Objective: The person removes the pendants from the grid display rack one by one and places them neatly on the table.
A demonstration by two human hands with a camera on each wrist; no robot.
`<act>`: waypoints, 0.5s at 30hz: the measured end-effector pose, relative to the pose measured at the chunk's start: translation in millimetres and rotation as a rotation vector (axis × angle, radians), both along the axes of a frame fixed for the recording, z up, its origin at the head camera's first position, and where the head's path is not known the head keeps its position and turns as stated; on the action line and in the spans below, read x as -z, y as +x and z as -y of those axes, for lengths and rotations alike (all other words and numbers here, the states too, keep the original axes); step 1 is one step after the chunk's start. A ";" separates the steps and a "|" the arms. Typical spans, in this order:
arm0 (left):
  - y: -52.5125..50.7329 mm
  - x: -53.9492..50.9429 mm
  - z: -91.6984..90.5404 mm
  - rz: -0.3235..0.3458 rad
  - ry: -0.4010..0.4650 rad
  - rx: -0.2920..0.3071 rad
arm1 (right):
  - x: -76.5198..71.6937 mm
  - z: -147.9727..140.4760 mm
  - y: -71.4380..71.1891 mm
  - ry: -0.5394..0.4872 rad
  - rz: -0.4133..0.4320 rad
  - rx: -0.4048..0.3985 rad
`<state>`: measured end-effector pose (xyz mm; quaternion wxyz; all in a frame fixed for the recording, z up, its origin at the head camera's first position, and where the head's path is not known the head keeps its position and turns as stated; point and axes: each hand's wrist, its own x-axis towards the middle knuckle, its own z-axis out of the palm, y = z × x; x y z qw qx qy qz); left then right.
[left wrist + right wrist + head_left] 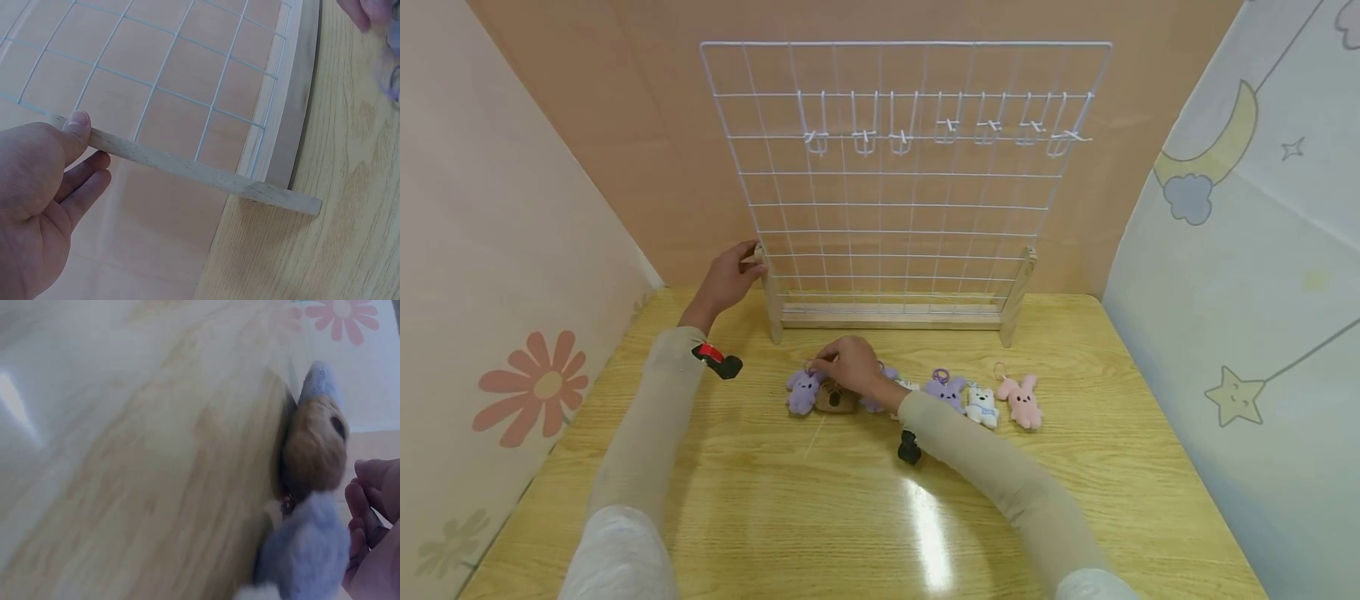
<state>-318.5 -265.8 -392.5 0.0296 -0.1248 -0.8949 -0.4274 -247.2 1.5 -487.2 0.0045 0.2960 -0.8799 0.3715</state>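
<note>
My left hand [730, 277] grips the top of the left wooden post [187, 165] of a white wire grid rack [910, 204], its thumb [77, 125] on the post. Over the row of plush keychains is my right hand [850, 364], fingers bent and thumb near the index tip. Its fingertips are close to the ring of the leftmost purple plush keychain [803, 393] and above the brown plush keychain [315, 447]; whether they pinch a ring is hidden. Another purple plush keychain [306, 550] sits below that hand, partly covered by it in the head view.
Farther right lie a purple rabbit plush [946, 392], a white bear plush [982, 407] and a pink rabbit plush [1022, 402]. Several white wire hooks [865, 137] hang high on the grid. Patterned walls flank the wooden table [790, 517].
</note>
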 end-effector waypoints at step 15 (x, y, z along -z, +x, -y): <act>4.5 2.6 8.0 0.015 0.050 -0.002 | -40.8 -66.5 1.2 -0.101 -0.017 0.049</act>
